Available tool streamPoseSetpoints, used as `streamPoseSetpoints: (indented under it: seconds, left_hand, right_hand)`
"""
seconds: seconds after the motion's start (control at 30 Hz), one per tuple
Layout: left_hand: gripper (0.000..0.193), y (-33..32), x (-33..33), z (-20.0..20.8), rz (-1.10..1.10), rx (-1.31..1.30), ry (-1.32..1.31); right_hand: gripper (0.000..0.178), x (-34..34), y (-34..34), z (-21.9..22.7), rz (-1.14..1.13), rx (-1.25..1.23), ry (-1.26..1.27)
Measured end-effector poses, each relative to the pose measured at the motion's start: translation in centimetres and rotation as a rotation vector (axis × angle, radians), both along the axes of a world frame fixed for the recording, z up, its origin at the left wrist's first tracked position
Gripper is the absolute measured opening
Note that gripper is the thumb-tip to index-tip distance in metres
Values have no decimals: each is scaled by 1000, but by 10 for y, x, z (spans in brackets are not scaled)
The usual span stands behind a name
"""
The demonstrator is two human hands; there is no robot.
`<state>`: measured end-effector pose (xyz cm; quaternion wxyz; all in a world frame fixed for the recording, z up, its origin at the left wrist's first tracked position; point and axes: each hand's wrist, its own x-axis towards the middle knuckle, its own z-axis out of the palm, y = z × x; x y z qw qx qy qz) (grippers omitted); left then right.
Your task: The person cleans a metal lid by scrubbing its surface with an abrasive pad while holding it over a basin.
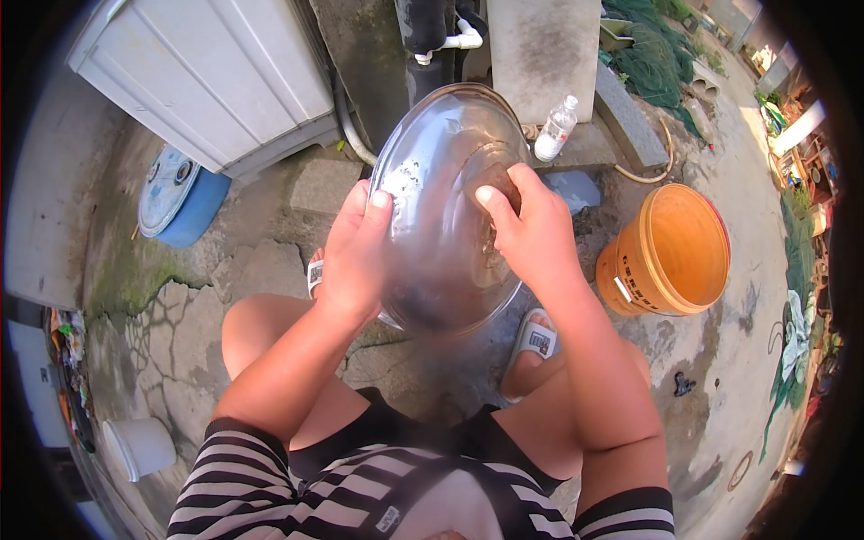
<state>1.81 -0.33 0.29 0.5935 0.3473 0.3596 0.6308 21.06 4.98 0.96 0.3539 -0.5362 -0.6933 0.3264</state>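
Head: left hand (355, 247) on bowl's (434, 243) rim, bucket (686, 238) apart

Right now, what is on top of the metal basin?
On the metal basin: a brown pad held by the right hand, plus the left hand, its thumb near the rim. The surface beneath them is covered; the far side is hidden.
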Motion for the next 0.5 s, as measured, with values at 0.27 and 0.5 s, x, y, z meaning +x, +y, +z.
streamPoseSetpoints:
  seconds: [0.27, 0.5]
  left_hand:
    - [22, 1, 2, 2, 27, 56, 58]
    - [22, -2, 7, 5, 51, 62, 73]
  right_hand:
    - [41, -1, 1, -1, -9, -97, 8]
    - [38, 2, 4, -12, -76, 27, 24]
